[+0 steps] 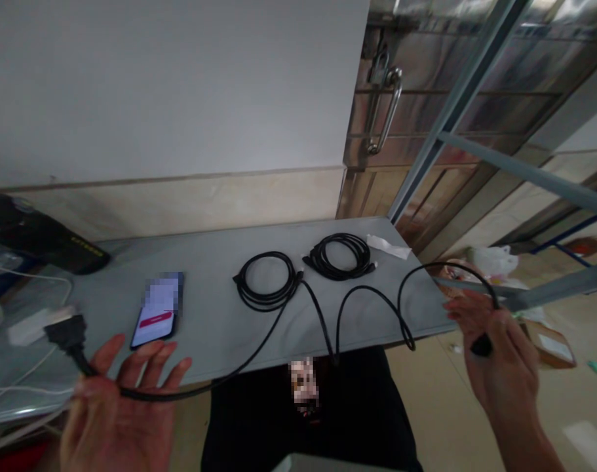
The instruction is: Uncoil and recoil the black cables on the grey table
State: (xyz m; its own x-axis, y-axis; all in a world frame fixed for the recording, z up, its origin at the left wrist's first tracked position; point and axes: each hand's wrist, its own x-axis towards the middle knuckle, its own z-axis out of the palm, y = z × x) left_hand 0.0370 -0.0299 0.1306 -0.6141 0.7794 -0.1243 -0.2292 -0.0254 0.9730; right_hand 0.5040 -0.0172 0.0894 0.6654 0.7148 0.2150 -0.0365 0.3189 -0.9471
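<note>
My left hand pinches a black cable between thumb and index finger, the other fingers spread. The cable's wide, flat plug, which looks like an HDMI plug, sticks out beyond the thumb. From there the cable runs across the grey table in loose loops to my right hand. That hand is closed around the other end, and a dark connector shows under the fingers. Between the hands lies a coiled black cable, crossed by the held one. Another coiled black cable lies to its right.
A phone with a lit screen lies near my left hand. A black bottle-like cylinder and white cables are at the left. A white strip lies at the right end. A metal frame rises beside the table.
</note>
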